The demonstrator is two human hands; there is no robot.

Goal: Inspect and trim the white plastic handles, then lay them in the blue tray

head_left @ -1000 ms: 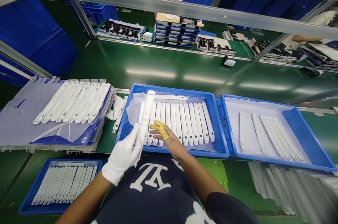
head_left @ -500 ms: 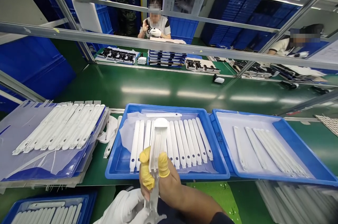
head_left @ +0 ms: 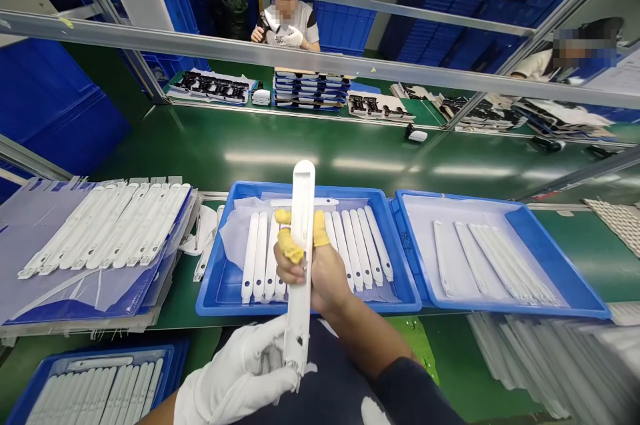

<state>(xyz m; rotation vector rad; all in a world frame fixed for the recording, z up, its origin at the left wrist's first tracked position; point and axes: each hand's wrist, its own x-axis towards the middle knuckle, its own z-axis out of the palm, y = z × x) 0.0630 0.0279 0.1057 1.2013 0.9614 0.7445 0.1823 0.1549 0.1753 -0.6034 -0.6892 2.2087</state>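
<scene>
Right hand (head_left: 313, 275): clenched around the middle of a white plastic strip (head_left: 301, 211), yellow finger cots (head_left: 321, 228) on the fingers.
Left hand (head_left: 235, 371): white glove, closed on the strip's lower end, down near the chest.
Strip: nearly upright between both hands, upper end poking well above the right hand, clear of everything else.
Grip tip: two hands spread along the length, probably the steadiest hold for something this long and thin.
Just past the right hand: blue tray (head_left: 350, 188), white strips side by side on clear film.
Right of the hand: second blue tray (head_left: 543, 245), fewer strips.
Left of the hand: more strips on a plastic sheet (head_left: 50, 291).
Surface: glossy green (head_left: 300, 138), running beyond both hands.
Far ahead: co-worker (head_left: 285, 25), blue crates (head_left: 345, 28) alongside.
</scene>
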